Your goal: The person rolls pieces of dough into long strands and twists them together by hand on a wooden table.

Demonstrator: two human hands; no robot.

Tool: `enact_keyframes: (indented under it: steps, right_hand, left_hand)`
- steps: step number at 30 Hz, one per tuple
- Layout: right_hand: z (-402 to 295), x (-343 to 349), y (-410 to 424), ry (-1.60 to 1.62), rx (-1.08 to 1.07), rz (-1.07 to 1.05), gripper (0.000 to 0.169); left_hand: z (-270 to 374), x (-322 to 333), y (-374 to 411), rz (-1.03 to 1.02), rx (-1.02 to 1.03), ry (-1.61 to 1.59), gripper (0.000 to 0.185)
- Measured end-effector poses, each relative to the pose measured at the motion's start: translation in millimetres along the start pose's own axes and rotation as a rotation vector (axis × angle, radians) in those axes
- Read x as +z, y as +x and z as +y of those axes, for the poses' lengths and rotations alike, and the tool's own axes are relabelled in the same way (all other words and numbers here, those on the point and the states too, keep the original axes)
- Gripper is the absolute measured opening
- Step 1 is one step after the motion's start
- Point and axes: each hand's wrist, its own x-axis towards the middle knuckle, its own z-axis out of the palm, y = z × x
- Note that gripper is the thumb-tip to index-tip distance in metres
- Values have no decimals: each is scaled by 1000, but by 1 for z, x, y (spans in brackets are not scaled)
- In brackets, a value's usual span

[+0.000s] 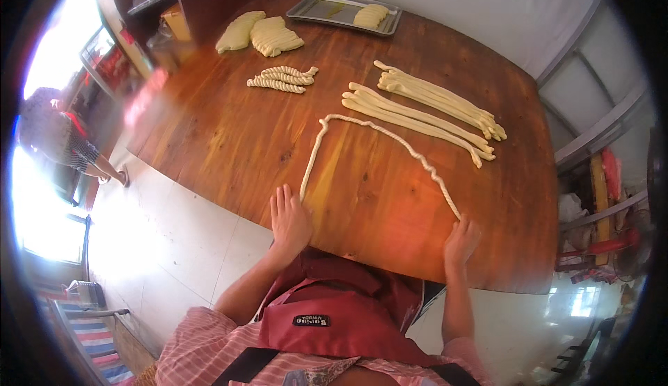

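Observation:
A long twisted dough rope (387, 131) lies in a wide arch on the wooden table (250, 146). My left hand (290, 219) rests on its left end, palm down, the fingers extended; whether it grips the dough is hidden. The right end is held between the fingers of my right hand (463, 237). Beyond the arch, to the right, lie two groups of smooth dough strips, the nearer (417, 120) and the farther (441, 99). Several short twisted dough pieces (282, 79) lie side by side farther left.
Two stacks of ridged dough, one (240, 32) beside the other (275, 36), are at the table's far left. A metal tray (344, 25) at the far edge holds another dough piece (371, 16). Another person (57, 130) stands on the floor at the left. A wall borders the table's far side.

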Motion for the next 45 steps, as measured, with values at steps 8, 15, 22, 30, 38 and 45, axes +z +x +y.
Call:
enact_keyframes:
  steps: [8, 15, 22, 30, 38, 45]
  right_hand:
    - [47, 34, 53, 1269, 434, -22, 27]
    - [139, -123, 80, 855, -43, -273, 22]
    - [234, -75, 78, 447, 146, -345, 16]
    - [433, -120, -54, 475, 346, -78, 14]
    - [230, -111, -37, 559, 319, -523, 29]
    - [164, -137, 42, 486, 91, -281, 29]
  left_hand:
    - [-25, -43, -1, -507, 228, -261, 18]
    - [-80, -272, 138, -225, 507, -578, 18]
    - [-291, -173, 212, 532, -242, 20, 36]
    - [-320, -61, 178, 403, -193, 374, 22]
    - [-145, 56, 116, 214, -28, 388, 53]
    - [-181, 12, 187, -72, -339, 401, 68]
